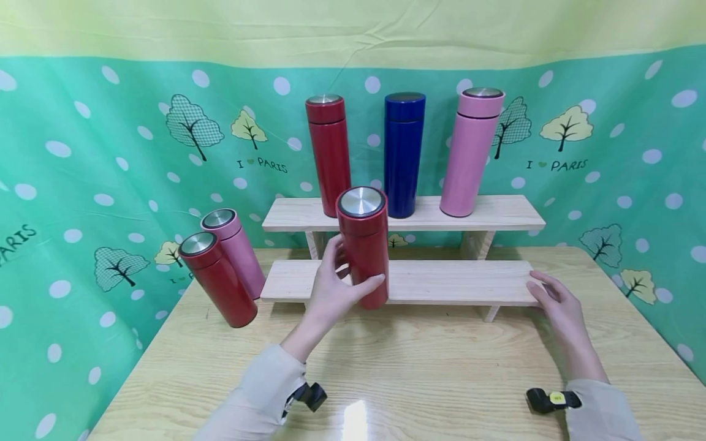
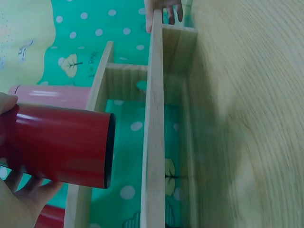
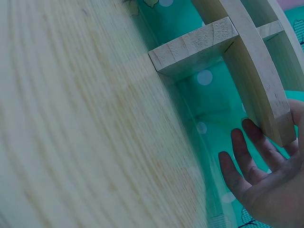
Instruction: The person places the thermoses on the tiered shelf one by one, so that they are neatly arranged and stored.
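My left hand (image 1: 336, 288) grips a red thermos bottle (image 1: 366, 245) with a steel-topped lid, thumb across its near side. In the left wrist view the red bottle's dark base hangs above the lower wooden shelf board (image 2: 154, 118), apart from it. My right hand (image 1: 559, 306) is at the right end of that board. In the right wrist view several of its fingers (image 3: 256, 147) stretch out, spread, beside the board's end. On the upper shelf (image 1: 425, 222) stand another red bottle (image 1: 331, 159), a blue bottle (image 1: 404, 159) and a pink bottle (image 1: 471, 159).
Left of the stand, a red bottle (image 1: 223, 285) stands on the wooden table (image 1: 430, 373) in front of a pink bottle (image 1: 242, 254). A green and yellow patterned curtain (image 1: 110, 171) hangs behind and at the sides. Wooden legs (image 3: 194, 47) support the lower shelf.
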Tool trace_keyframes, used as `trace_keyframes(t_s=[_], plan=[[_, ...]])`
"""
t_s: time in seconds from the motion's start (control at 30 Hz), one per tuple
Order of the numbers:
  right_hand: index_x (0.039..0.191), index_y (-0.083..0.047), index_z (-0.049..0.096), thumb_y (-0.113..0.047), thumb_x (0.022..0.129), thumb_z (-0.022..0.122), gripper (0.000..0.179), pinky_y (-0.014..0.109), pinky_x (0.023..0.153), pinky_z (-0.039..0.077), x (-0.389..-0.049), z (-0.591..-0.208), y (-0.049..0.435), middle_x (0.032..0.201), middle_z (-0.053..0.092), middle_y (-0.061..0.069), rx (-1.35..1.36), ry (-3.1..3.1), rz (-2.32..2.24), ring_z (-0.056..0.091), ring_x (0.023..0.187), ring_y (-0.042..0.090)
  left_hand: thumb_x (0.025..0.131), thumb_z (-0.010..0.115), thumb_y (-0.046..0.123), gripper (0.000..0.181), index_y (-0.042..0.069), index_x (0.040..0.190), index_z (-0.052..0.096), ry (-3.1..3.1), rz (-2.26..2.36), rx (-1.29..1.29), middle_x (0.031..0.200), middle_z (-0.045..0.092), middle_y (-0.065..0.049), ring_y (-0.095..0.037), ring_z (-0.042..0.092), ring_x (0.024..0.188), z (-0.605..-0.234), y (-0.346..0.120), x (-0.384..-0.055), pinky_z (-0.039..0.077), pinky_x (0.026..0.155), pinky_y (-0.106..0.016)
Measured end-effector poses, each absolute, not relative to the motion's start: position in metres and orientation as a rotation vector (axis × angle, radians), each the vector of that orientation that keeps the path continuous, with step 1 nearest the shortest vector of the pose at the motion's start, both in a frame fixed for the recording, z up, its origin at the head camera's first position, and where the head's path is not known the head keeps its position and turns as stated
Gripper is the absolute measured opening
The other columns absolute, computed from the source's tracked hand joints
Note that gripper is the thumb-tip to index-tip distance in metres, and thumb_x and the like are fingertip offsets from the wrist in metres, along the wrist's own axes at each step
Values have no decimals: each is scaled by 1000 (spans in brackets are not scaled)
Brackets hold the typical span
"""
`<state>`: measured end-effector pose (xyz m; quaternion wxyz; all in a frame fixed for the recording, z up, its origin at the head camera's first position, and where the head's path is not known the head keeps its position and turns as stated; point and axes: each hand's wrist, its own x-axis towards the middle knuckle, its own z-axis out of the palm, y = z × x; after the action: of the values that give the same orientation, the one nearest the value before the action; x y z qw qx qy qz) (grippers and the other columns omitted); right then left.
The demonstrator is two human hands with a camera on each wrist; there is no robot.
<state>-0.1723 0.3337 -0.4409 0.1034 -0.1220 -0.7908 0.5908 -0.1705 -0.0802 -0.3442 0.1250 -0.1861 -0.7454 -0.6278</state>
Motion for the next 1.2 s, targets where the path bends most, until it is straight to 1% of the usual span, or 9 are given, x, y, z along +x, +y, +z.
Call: trace_keyframes(t_s=[0.2,0.33,0.53,0.73,0.87,0.97,1.1,1.17,1.2], plan=[[151,-17,43,-44,98,59,61,11,77,49,-173,-441,332,158,28,21,-375,-2335,1755,48,94,-13,77,86,16,76,23,139,43,-2163,-1844,-593,126,57,-1,-19,55,115,-341,-57,-178,49,94,-46],[150,-19,43,-45,98,58,60,11,77,49,-172,-442,332,158,29,21,-382,-2343,1746,49,92,-13,78,86,22,75,26,138,42,-2206,-1840,-605,126,57,3,-15,56,114,-339,-41,-181,50,93,-41],[140,-26,54,-37,96,64,46,13,74,51,-172,-444,335,149,44,3,-345,-2243,1857,55,88,-13,78,86,24,77,29,141,40,-2234,-1889,-607,125,56,7,-11,60,108,-335,-16,-186,51,92,-32],[138,-25,57,-32,96,66,43,11,73,51,-171,-443,337,153,40,4,-300,-2174,1939,56,89,-13,77,86,21,77,30,139,42,-2256,-1861,-649,125,57,6,-8,61,106,-330,6,-190,51,90,-28],[136,-26,58,-32,96,67,41,10,73,50,-172,-442,337,146,45,-2,-296,-2167,1936,55,89,-13,78,86,21,80,31,141,40,-2280,-1851,-688,126,57,7,-8,60,108,-329,21,-191,50,91,-26],[139,-25,56,-33,96,66,44,10,73,50,-173,-441,336,152,42,2,-312,-2203,1898,54,90,-14,78,86,22,79,29,142,39,-2292,-1862,-700,125,57,7,-7,59,109,-328,33,-192,50,91,-25],[147,-21,48,-39,97,62,54,10,74,49,-173,-441,335,160,26,17,-339,-2288,1828,51,89,-16,79,85,25,78,30,142,39,-2310,-1890,-720,126,56,9,-4,59,108,-327,49,-193,50,89,-24],[147,-21,47,-39,97,62,55,10,74,49,-172,-441,335,160,24,19,-343,-2285,1839,51,89,-16,80,84,27,78,32,142,38,-2320,-1893,-733,126,55,10,-3,58,108,-327,57,-193,50,88,-24],[146,-21,49,-38,97,63,54,10,74,50,-172,-441,335,159,27,17,-340,-2271,1856,52,88,-16,80,84,27,77,33,141,38,-2327,-1891,-740,127,55,11,-3,58,108,-326,61,-194,50,87,-24]])
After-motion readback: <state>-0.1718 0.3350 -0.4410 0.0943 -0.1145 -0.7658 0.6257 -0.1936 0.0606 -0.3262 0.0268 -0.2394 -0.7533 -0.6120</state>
